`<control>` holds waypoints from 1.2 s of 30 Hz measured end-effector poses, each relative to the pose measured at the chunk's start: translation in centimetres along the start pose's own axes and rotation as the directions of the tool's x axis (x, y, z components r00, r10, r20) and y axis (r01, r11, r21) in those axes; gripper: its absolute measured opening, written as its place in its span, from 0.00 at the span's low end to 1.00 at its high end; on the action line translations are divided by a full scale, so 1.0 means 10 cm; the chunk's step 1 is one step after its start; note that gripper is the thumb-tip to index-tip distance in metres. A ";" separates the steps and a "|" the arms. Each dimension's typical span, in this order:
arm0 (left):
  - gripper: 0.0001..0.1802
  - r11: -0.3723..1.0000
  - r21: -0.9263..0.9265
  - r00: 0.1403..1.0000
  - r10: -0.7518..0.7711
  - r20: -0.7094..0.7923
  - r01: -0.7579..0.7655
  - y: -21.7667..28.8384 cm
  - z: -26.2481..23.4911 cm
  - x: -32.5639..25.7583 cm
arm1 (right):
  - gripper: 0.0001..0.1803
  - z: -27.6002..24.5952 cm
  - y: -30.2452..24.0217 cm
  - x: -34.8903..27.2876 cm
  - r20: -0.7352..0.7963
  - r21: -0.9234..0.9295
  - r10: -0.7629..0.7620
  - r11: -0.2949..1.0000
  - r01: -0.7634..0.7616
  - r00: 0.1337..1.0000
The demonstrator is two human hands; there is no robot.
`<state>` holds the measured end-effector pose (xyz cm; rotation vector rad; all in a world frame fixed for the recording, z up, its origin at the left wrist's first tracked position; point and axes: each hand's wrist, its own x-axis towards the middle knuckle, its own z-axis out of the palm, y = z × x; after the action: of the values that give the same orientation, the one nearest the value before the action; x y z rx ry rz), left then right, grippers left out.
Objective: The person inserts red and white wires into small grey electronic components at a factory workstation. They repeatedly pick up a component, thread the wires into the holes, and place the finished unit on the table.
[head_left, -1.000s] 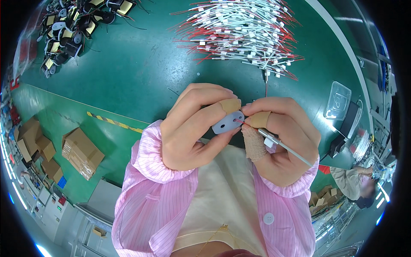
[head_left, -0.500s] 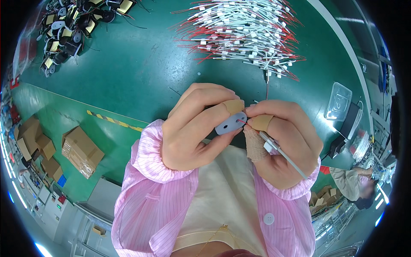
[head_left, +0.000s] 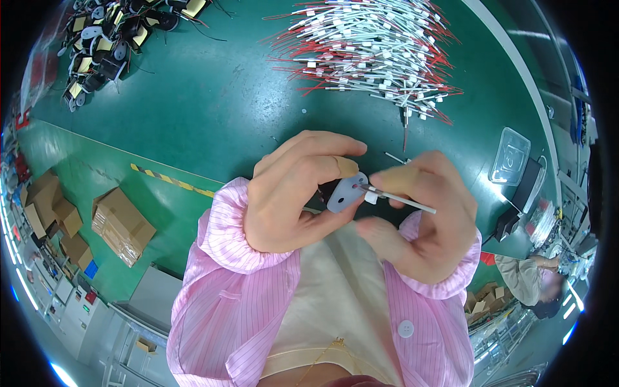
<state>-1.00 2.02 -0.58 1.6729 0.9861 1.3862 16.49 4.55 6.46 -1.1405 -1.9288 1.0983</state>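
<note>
Small pale grey rounded plastic part (head_left: 345,192) — being held above the near edge of the table, in front of the person's chest, pinched between the thumb and fingers of the left hand (head_left: 293,193); the hand is closing firmly around it.

Thin white wire with a red-tipped end (head_left: 398,201) — being gripped between thumb and forefinger of the right hand (head_left: 419,222), its tip touching the face of the grey part. Both wrists are showing pink striped cuffs.

Dark green flat table surface (head_left: 213,109) — lying beyond the hands. A large heap of white and red wires (head_left: 367,48) is sitting at the far middle; a cluster of black and yellow components (head_left: 106,42) is occupying the far left corner; a clear plastic lidded box (head_left: 509,155) is resting at the right edge.

Green floor with a yellow-black striped line (head_left: 171,180) — running under the table at left, with brown cardboard boxes (head_left: 122,222) standing on it. Another person (head_left: 532,280) is sitting at lower right.
</note>
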 end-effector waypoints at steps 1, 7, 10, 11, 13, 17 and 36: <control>0.23 1.000 -0.014 1.000 0.005 -0.023 -0.005 0.00 0.01 0.00 | 0.14 -0.02 -0.01 -0.01 0.000 0.047 0.014 0.999 -0.014 1.000; 0.28 0.989 0.042 0.985 -0.148 0.093 0.144 0.14 -0.06 0.09 | 0.11 0.01 0.06 -0.06 -0.093 0.069 0.046 0.997 -0.040 0.995; 0.28 0.982 0.051 0.942 -0.189 0.279 0.182 0.14 -0.19 0.12 | 0.10 0.01 0.05 -0.06 -0.092 0.066 0.108 0.993 -0.103 0.990; 0.29 0.981 0.071 0.945 -0.193 0.263 0.180 0.14 -0.19 0.11 | 0.10 -0.01 0.08 -0.05 -0.061 0.065 0.093 0.994 -0.089 0.994; 0.29 0.979 0.101 0.951 -0.195 0.239 0.175 0.11 -0.18 0.09 | 0.09 -0.02 0.12 -0.05 -0.028 0.035 0.073 0.997 -0.072 0.997; 0.29 0.977 0.062 0.968 -0.212 0.135 0.205 0.10 -0.13 0.04 | 0.08 0.04 0.11 -0.08 -0.062 -0.042 0.133 0.990 -0.136 0.989; 0.31 0.745 -0.583 0.946 -0.250 0.207 0.324 0.01 -0.20 -0.15 | 0.06 -0.01 0.13 -0.08 0.147 -0.056 0.072 0.996 -0.065 0.986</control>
<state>-3.15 0.75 -0.87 1.0433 0.5955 1.2058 17.35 4.19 5.25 -1.1900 -2.0561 1.2077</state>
